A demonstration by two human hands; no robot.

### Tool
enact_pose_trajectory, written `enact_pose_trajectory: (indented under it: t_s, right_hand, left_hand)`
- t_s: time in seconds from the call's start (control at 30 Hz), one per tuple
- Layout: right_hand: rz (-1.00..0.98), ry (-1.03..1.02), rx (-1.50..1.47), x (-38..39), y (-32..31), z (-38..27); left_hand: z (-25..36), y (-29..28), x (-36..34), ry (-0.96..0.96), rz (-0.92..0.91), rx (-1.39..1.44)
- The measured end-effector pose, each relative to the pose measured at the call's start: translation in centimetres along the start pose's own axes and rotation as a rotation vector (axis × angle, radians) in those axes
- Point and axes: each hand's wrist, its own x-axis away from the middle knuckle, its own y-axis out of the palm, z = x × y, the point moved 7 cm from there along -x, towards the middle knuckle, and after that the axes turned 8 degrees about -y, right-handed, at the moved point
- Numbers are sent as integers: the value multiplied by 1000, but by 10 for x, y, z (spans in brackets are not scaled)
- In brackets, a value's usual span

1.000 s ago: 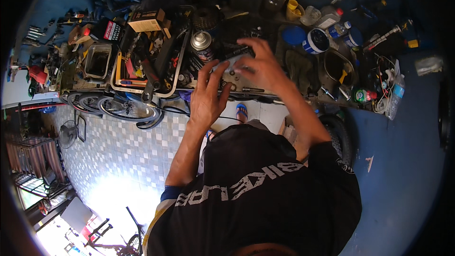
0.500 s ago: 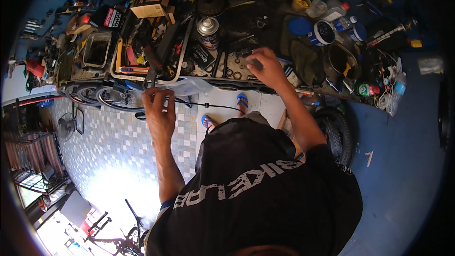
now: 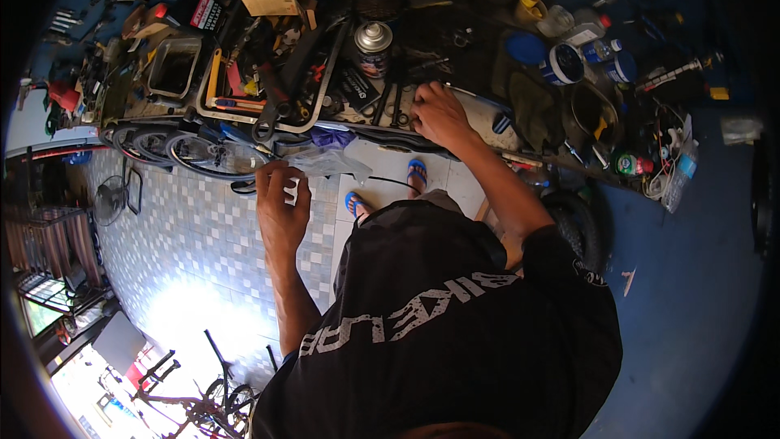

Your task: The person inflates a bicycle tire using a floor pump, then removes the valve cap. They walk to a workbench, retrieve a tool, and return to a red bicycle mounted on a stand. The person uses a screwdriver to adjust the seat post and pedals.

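Note:
My left hand (image 3: 279, 199) holds a clear plastic bag (image 3: 333, 164) between curled fingers, below the front edge of the workbench (image 3: 512, 138). My right hand (image 3: 435, 114) reaches onto the bench, fingers bent down among small metal parts (image 3: 400, 116); what they grip, if anything, is hidden. Just left of it lie long dark tools (image 3: 388, 102) and a black packet (image 3: 357, 89) with white print, in front of a spray can (image 3: 373, 50). A metal tray of tools (image 3: 323, 97) stands farther left, with a dark green cloth (image 3: 536, 114) to the right.
Tubs, bottles and a pot (image 3: 591, 118) crowd the bench's right. A clear container (image 3: 171, 65) sits left. Bicycle wheels (image 3: 203, 154) are under the bench, a tyre (image 3: 573, 211) lies right. A fan (image 3: 114, 195) and bike frame (image 3: 203, 398) stand on the tiled floor (image 3: 187, 244).
My left hand has moved down and left, taking the plastic bag off the bench to below its edge. My right hand has shifted over the small parts, its fingers more curled.

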Motion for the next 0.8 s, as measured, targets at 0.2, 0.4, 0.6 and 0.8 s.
enact_pose_trajectory:
  t_s: [0.2,0.4,0.6,0.8]
  right_hand:
    - [51,65,-271,-21,-12,9]
    - [28,-41,-496,-50,17,10]
    - [-124,93,-378,-42,6,25]
    - [-43,75,-277,-39,4,-4]
  left_hand:
    - [-2,-1,6,-1,-5,-3]
    - [5,5,6,11,-56,7]
    - [-4,-1,10,41,-10,-19]
    - [8,8,3,37,-58,-12]
